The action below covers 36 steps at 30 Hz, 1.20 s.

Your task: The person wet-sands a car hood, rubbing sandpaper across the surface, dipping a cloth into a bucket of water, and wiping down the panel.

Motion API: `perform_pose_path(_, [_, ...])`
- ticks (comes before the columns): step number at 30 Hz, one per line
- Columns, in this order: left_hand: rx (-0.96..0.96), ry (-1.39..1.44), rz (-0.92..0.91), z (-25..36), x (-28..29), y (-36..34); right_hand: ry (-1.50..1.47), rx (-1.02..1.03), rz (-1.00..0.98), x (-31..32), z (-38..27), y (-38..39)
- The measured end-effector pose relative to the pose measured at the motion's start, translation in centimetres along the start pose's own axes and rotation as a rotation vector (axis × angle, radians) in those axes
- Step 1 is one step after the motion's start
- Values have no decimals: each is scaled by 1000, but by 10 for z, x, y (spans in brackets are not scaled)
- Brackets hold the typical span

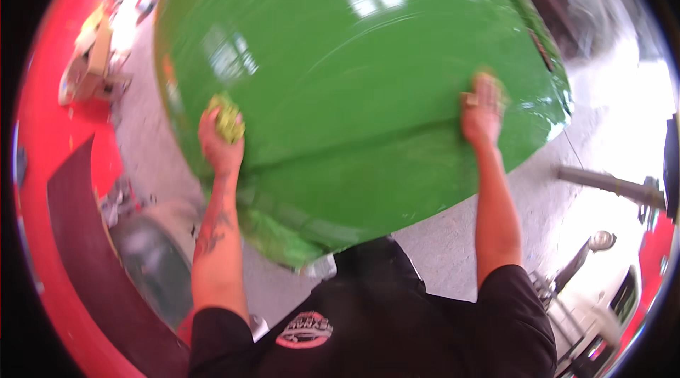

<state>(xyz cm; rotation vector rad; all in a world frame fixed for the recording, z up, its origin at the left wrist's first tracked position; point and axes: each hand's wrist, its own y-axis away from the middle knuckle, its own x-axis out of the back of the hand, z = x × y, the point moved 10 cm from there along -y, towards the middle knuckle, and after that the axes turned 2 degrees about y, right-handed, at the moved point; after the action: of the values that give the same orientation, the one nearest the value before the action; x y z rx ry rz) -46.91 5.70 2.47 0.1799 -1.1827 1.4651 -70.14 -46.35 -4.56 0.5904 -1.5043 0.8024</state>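
A large glossy green car panel (354, 102), curved like a hood, fills the middle of the view, with pale curved streaks on its wet-looking surface. My left hand (217, 138) is at the panel's left side, closed around a crumpled yellow-green cloth (229, 119). Toward the right edge, my right hand (483, 112) presses down with its fingers stretched forward over a yellowish pad (502, 94). Most of that pad is hidden under the palm and blurred, so its exact kind cannot be made out.
Green-coated sheeting (280, 240) hangs at the panel's near left edge. A cardboard box (95, 66) stands at the far left, above a dark curved panel (88, 236). On the right are a grey beam (609, 185) and a white vehicle (602, 307). Plastic-covered material (567, 2) lies at the far right.
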Motion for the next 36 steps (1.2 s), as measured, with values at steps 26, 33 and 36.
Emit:
perform_pose_path(26, [887, 153, 49, -175, 255, 360, 80, 1154, -230, 36, -333, 154])
perform_pose_path(33, [1153, 216, 67, -133, 252, 470, 39, 1543, -11, 42, -580, 220])
perform_pose_path(36, [1214, 233, 51, -122, 250, 489, 224, 1655, -15, 35, -618, 242])
